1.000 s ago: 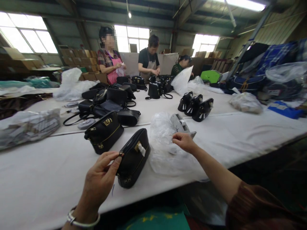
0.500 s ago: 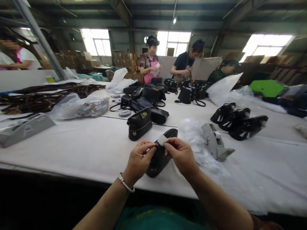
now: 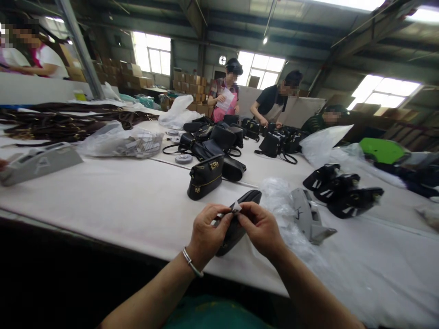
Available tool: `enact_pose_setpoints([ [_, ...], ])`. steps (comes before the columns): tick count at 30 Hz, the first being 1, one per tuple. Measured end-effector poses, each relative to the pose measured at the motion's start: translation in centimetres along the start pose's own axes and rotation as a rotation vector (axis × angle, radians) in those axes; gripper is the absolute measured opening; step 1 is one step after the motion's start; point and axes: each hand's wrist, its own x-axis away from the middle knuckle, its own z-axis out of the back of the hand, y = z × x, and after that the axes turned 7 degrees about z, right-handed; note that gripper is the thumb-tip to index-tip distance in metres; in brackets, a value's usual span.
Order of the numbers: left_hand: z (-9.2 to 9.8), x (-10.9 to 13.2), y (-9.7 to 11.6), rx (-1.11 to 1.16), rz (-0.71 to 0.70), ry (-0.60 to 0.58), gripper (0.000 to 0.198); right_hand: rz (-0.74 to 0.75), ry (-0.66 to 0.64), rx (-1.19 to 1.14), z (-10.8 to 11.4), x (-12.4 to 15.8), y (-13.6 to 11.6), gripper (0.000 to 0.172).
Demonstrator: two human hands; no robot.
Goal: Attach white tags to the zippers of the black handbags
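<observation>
A black handbag point(image 3: 252, 197) lies tilted on the table in front of me, partly hidden by my hands. Over its upper side, my left hand point(image 3: 211, 228) pinches a small dark piece with gold metal between thumb and fingers. My right hand point(image 3: 260, 226) is closed in a pinch on a small white slip point(image 3: 237, 207), and the fingertips of both hands nearly meet there. Just beyond stands another black handbag point(image 3: 205, 178), upright, with a gold zipper and gold clasp.
More black bags point(image 3: 214, 141) are heaped behind, and several stand at right point(image 3: 343, 192). Crumpled clear plastic point(image 3: 276, 194) and a grey tape dispenser point(image 3: 308, 214) lie right of my hands. Another dispenser point(image 3: 44, 162) is at left. Co-workers point(image 3: 224, 91) stand across the table.
My hands have come closer together, and less of the white slip shows between the fingertips. My view has tilted and shifted. Across the table, a person now holds a white sheet more openly.
</observation>
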Motion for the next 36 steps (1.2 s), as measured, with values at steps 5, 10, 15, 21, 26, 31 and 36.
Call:
enact_pose_setpoints([
  [5,0.0,-0.1,0.0,-0.014,0.007,-0.002,0.011,-0.011,-0.083,-0.037,0.4,-0.2,-0.4,0.024],
  [10,0.2,-0.3,0.2,-0.049,0.037,-0.033,0.020,-0.037,-0.028,0.005,0.0,-0.5,-0.2,0.018],
  [15,1.0,-1.3,0.9,-0.038,-0.012,-0.216,0.041,-0.065,-0.005,-0.050,0.2,-0.1,0.4,0.015],
  [21,1.6,-2.9,1.6,-0.023,-0.033,-0.335,0.013,-0.016,0.057,0.034,0.2,0.7,0.3,0.016],
  [26,1.5,-2.8,1.1,-0.061,-0.118,-0.273,0.009,-0.025,0.157,0.089,-0.8,0.9,-0.1,0.017],
  [31,1.5,-2.6,1.2,-0.051,-0.084,-0.270,0.010,0.025,0.140,0.109,-1.0,1.0,-0.2,0.016],
  [36,1.5,-2.8,1.4,-0.041,-0.011,-0.292,0.010,0.023,0.110,0.137,-0.3,0.7,0.1,0.014],
])
